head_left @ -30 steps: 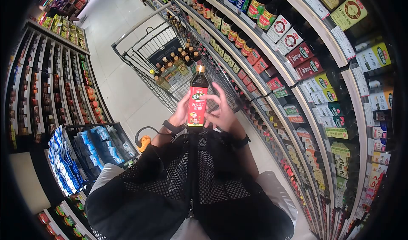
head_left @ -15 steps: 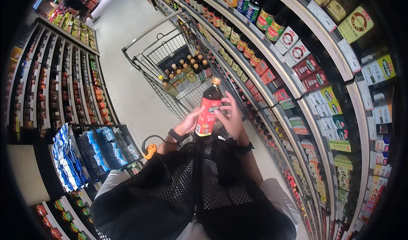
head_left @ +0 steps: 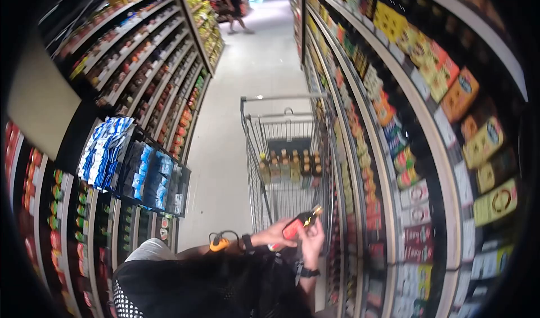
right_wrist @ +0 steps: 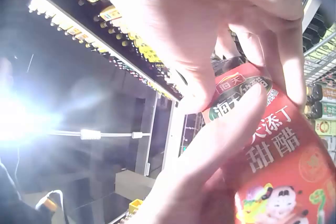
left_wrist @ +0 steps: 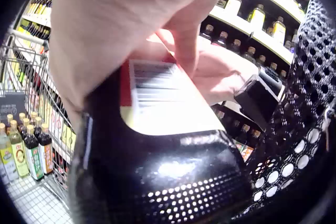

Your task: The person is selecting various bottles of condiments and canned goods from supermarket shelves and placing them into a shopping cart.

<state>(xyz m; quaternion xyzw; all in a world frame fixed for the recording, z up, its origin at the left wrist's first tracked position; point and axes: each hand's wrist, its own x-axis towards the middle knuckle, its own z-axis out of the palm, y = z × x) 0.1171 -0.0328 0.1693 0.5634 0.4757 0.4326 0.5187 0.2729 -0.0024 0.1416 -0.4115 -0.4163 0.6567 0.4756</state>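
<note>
A dark bottle of sweet vinegar (head_left: 292, 228) with a red label and gold cap is tilted in front of my body, its neck pointing up and right in the head view. My left hand (head_left: 279, 234) grips its body; in the right wrist view the left thumb (right_wrist: 210, 148) lies across the red label (right_wrist: 278, 145). My right hand (head_left: 313, 242) holds the bottle's upper part, thumb and fingers on either side of the shoulder. The left wrist view shows the dark glass base (left_wrist: 173, 176) and a barcode on the back label (left_wrist: 163, 92).
A wire shopping cart (head_left: 247, 149) stands just ahead, with several bottles (head_left: 295, 163) grouped inside it. Stocked shelves (head_left: 388, 121) line the right, more shelves (head_left: 140, 53) the left. A rack of blue packets (head_left: 149, 169) juts into the aisle; a person (head_left: 233, 5) walks at the far end.
My view has swung round to face along the aisle, placing the cart straight ahead. The bottle has tipped from upright to slanting, and my right hand has moved from beside the label to the bottle's upper part.
</note>
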